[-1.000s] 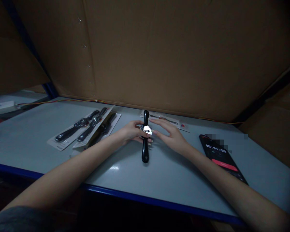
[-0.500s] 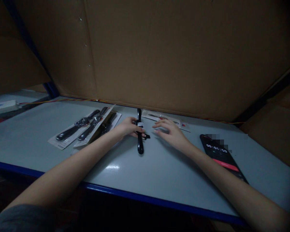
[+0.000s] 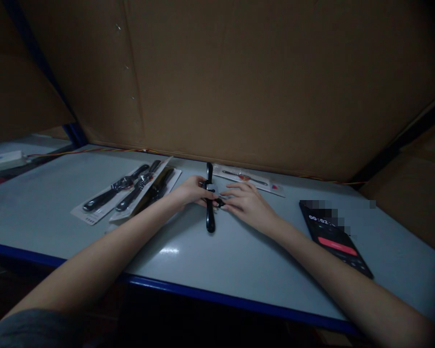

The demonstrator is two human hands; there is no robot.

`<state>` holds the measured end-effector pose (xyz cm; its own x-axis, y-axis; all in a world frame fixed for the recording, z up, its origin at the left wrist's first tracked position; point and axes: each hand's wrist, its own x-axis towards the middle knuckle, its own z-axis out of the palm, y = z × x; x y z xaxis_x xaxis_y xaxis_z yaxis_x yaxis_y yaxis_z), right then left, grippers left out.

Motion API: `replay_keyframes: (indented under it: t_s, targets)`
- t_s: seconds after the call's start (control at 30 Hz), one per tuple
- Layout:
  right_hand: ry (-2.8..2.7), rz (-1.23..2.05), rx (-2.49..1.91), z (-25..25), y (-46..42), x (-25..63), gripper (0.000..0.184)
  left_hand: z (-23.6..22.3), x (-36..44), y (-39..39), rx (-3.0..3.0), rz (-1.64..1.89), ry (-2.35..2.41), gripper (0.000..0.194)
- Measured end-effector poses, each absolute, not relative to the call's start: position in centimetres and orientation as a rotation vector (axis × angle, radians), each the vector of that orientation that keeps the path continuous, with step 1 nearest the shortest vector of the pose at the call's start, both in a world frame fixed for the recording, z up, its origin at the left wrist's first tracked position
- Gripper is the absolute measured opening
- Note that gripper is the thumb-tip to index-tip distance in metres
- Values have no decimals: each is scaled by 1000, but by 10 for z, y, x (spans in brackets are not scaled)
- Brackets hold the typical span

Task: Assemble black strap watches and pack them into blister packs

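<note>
My left hand (image 3: 195,191) is closed around the middle of a black spokeshave (image 3: 210,220), whose two handles point away from me and towards me. Its thumb lies over the metal centre, and the fingers underneath are partly hidden. A small black part (image 3: 220,203) sticks out to the right of the spokeshave; whether it is attached cannot be made out. My right hand (image 3: 252,205) has its thumb and fingertips closed on that small part, close to the left fingertips.
Several packaged spokeshaves (image 3: 121,186) lie on the left of the grey table (image 3: 188,270), partly overlapping. Behind my right hand lies another blister pack (image 3: 275,187). A phone (image 3: 335,241) showing a timer rests at the right. Cardboard (image 3: 239,87) walls the back.
My right hand has moved left and its fingertips have come onto the small black part. My left hand and the spokeshave have hardly moved.
</note>
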<state>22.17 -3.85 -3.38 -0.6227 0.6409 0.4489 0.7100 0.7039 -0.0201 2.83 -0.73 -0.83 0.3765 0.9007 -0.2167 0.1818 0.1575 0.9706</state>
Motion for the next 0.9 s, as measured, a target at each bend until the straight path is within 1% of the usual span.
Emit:
replay_keyframes:
  t_s: [0.2, 0.3, 0.37, 0.47, 0.6, 0.7, 0.8, 0.9]
  targets:
    - [-2598, -576, -895, -30, -38, 218, 25, -6, 30, -9, 1265, 704, 1078, 31]
    - [-2534, -599, -976, -31, -38, 219, 24, -7, 30, -8, 1216, 694, 1050, 22]
    - [-2450, -524, -1075, -32, -37, 222, 22, -7, 31, -8, 1174, 677, 1033, 17]
    - [-2220, -318, -1229, -31, -34, 228, 19, -6, 33, -9, 1125, 644, 1014, 13]
    - [-1862, 173, -1260, -24, -31, 231, 18, -8, 36, -11, 1053, 609, 961, 14]
    - [-1734, 507, -1223, -20, -33, 226, 16, -8, 39, -15, 1002, 584, 908, 17]
    - [-1704, 610, -1224, -22, -36, 218, 14, -7, 42, -20, 961, 582, 869, 21]
    - [-1713, 521, -1251, -29, -36, 213, 15, -7, 43, -24, 944, 596, 843, 21]
